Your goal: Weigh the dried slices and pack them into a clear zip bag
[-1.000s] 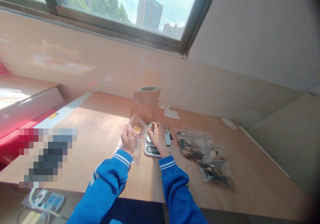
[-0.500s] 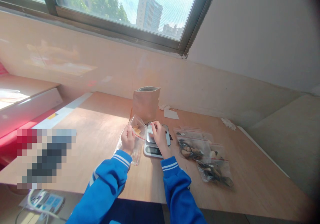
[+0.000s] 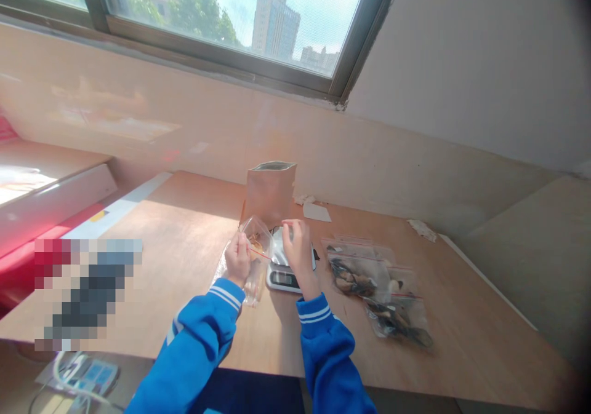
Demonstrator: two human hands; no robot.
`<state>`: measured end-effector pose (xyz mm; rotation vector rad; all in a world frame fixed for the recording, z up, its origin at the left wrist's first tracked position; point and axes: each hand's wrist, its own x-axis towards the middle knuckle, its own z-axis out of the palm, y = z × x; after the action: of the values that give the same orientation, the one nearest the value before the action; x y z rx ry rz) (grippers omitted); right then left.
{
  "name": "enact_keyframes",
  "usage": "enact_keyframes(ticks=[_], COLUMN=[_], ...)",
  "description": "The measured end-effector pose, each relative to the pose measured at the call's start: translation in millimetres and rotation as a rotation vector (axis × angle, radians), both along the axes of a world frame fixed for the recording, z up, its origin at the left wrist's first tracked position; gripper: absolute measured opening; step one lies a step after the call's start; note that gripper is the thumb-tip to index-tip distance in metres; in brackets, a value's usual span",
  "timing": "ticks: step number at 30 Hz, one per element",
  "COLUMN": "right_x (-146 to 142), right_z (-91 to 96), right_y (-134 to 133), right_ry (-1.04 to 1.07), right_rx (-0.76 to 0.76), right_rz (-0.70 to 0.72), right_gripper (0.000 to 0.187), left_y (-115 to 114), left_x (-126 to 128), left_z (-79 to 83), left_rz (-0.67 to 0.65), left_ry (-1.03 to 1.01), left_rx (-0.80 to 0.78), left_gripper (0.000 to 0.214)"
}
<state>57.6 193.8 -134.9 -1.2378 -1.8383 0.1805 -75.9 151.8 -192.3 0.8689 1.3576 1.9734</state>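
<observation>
My left hand [image 3: 237, 259] grips the rim of a clear zip bag [image 3: 256, 248] with a red seal line and holds it upright and open; a few yellowish pieces lie inside. My right hand [image 3: 298, 249] is raised over the small kitchen scale [image 3: 282, 272], with the fingers pinched at the bag's mouth. What the fingers hold is too small to make out. Both sleeves are blue with white stripes.
A brown paper stand-up pouch [image 3: 270, 191] stands open behind the scale. Several filled zip bags [image 3: 376, 285] with dark pieces lie to the right on the wooden table [image 3: 184, 229]. Paper scraps [image 3: 316, 211] lie near the wall. A red surface [image 3: 28, 242] adjoins at left.
My right hand has lifted off the scale's platform and moved left toward the mouth of the bag. My left hand holds the bag in nearly the same place.
</observation>
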Motion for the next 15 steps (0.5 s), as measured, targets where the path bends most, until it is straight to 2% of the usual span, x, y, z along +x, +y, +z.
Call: enact_keyframes(ticks=[3, 5, 7, 11, 15], right_x=[29, 42, 51, 53, 36], right_z=[-25.9, -38.5, -45.5, -43.4, -25.7], right_y=[10, 14, 16, 18, 10], right_ry=[-0.182, -0.256, -0.260, -0.156, 0.039], right_rx=[-0.064, -0.107, -0.113, -0.124, -0.194], right_rz=[-0.221, -0.282, -0.287, -0.234, -0.107], right_gripper=[0.022, 0.024, 0.026, 0.023, 0.010], left_y=[0, 0, 0, 0, 2], left_x=[0, 0, 0, -1, -1], left_z=[-1.3, -1.7, -1.9, -2.9, -5.3], left_rz=[-0.005, -0.004, -0.008, -0.009, -0.004], left_ry=[0.001, -0.001, 0.000, 0.005, 0.014], left_rx=[-0.001, -0.006, -0.012, -0.031, -0.023], left_gripper=[0.044, 0.044, 0.044, 0.045, 0.044])
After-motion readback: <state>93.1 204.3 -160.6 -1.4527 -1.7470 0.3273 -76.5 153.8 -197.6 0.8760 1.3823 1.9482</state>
